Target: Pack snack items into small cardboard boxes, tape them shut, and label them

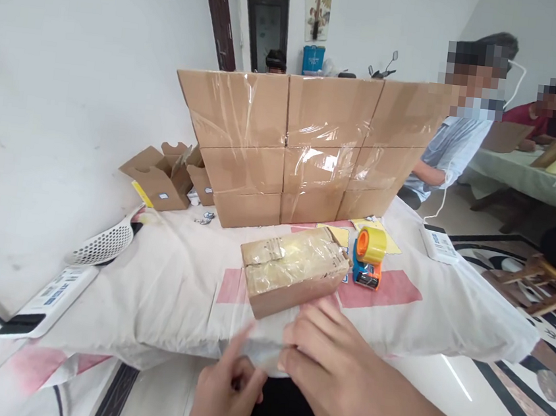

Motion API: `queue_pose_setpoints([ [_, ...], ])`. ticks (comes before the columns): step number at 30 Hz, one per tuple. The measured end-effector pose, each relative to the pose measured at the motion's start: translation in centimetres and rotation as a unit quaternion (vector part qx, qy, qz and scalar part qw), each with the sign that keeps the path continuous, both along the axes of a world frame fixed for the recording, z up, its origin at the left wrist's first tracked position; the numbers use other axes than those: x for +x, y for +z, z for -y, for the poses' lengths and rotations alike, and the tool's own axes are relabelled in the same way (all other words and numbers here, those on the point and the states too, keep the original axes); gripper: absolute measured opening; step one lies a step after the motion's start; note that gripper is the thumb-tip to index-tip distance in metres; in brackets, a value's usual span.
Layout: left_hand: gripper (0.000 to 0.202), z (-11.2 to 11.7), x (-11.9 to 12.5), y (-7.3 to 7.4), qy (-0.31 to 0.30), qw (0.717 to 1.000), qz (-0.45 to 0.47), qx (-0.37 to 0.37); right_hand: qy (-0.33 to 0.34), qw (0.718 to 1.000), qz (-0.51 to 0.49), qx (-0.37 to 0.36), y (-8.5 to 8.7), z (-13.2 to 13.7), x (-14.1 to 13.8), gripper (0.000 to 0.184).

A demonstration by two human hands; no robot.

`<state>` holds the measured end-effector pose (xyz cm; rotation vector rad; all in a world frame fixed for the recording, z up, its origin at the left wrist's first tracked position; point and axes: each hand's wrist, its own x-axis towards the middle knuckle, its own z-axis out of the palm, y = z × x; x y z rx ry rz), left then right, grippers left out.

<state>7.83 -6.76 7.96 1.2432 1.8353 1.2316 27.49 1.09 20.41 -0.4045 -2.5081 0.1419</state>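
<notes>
Stacked cartons (pixel 309 145), open boxes (pixel 159 179), white scoop (pixel 105 243)

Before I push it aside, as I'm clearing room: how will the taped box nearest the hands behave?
The taped box probably stays stiff: glossy tape seals its flaps. It lies flat and low, so tipping seems unlikely. The loose cloth beneath may bunch when pushed.

Both hands meet at the near side of the box (pixel 294 269), nearly touching. The left hand (pixel 226 394) is blurred, one finger raised; the right hand (pixel 328 369) curls, fingertips pinched together.
</notes>
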Motion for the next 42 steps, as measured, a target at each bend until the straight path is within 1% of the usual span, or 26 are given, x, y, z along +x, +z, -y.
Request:
queue_pose_setpoints([
  [1,0.047,-0.2,-0.9,-0.9,0.010,1.000,-0.018,-0.011,-0.003,0.999,-0.029,-0.018,0.7,-0.1,0.6,0.013],
  [3,0.050,-0.5,-2.7,-2.4,0.028,0.998,-0.047,-0.035,-0.020,0.996,-0.068,-0.055,2.7,-0.5,1.4,0.010],
  [5,0.052,-0.5,-4.0,-3.4,0.045,0.996,-0.056,-0.043,-0.029,0.994,-0.054,-0.085,4.9,-1.8,1.4,0.012],
  [7,0.053,-0.4,-4.3,-3.3,0.063,0.996,-0.048,-0.032,-0.001,0.992,0.003,-0.128,6.6,-3.9,0.0,0.016],
  [9,0.053,-0.4,-3.8,-2.5,0.084,0.996,-0.039,-0.008,0.042,0.983,0.064,-0.165,7.2,-6.7,-2.5,0.019],
  [11,0.051,-0.8,-2.9,-1.3,0.103,0.993,-0.043,0.035,0.056,0.973,0.120,-0.186,6.7,-9.7,-5.4,0.020],
  [13,0.050,-1.6,-2.0,-0.2,0.103,0.988,-0.063,0.093,0.053,0.964,0.174,-0.194,5.4,-12.4,-8.2,0.019],
  [16,0.054,-3.4,-1.7,0.6,0.055,0.976,-0.131,0.163,0.051,0.949,0.247,-0.188,3.2,-15.1,-11.1,0.021],
  [19,0.046,-5.0,-2.2,0.3,0.007,0.960,-0.219,0.174,0.040,0.936,0.290,-0.198,1.8,-16.3,-12.3,0.021],
  [21,0.039,-5.6,-2.6,-0.3,-0.012,0.952,-0.248,0.179,0.040,0.930,0.291,-0.221,1.2,-16.7,-12.5,0.018],
  [24,0.037,-5.7,-2.6,-1.2,-0.010,0.950,-0.247,0.191,0.046,0.927,0.271,-0.255,0.6,-16.8,-12.2,0.015],
  [27,0.038,-5.4,-2.1,-1.7,0.005,0.958,-0.223,0.179,0.029,0.933,0.238,-0.269,0.1,-16.3,-11.9,0.014],
  [29,0.039,-5.2,-1.9,-1.8,0.009,0.965,-0.208,0.162,0.003,0.937,0.236,-0.257,-0.1,-15.7,-12.2,0.016],
  [30,0.039,-5.2,-1.9,-1.8,0.013,0.967,-0.201,0.154,-0.023,0.941,0.239,-0.240,-0.1,-15.4,-12.5,0.017],
  [31,0.039,-5.1,-2.0,-1.7,0.017,0.969,-0.196,0.150,-0.065,0.945,0.239,-0.213,-0.1,-15.2,-12.7,0.018],
  [33,0.038,-5.0,-2.3,-1.6,0.023,0.970,-0.192,0.148,-0.188,0.951,0.212,-0.122,0.2,-15.0,-13.0,0.025],
  [34,0.037,-5.0,-2.4,-1.4,0.024,0.969,-0.196,0.152,-0.256,0.945,0.189,-0.070,0.4,-15.2,-12.8,0.031],
  [35,0.034,-5.0,-2.5,-1.2,0.025,0.966,-0.201,0.159,-0.314,0.934,0.170,-0.032,0.6,-15.4,-12.3,0.035],
  [36,0.032,-5.0,-2.5,-0.8,0.027,0.964,-0.205,0.167,-0.354,0.922,0.158,-0.014,0.8,-15.7,-11.4,0.035],
  [37,0.029,-5.1,-2.6,-0.4,0.029,0.962,-0.207,0.177,-0.380,0.912,0.156,-0.016,1.0,-15.9,-10.1,0.031],
  [38,0.026,-5.3,-2.6,0.0,0.036,0.959,-0.206,0.189,-0.395,0.904,0.157,-0.038,1.1,-16.1,-8.4,0.029],
  [40,0.020,-5.9,-2.5,1.0,0.058,0.951,-0.208,0.223,-0.405,0.896,0.137,-0.118,0.7,-15.9,-4.3,0.035],
  [41,0.017,-6.2,-2.6,1.4,0.068,0.943,-0.217,0.243,-0.388,0.899,0.104,-0.175,0.1,-15.6,-2.2,0.037],
  [42,0.014,-6.7,-2.7,1.8,0.072,0.936,-0.228,0.260,-0.346,0.902,0.058,-0.253,-0.7,-15.0,-0.3,0.043],
])
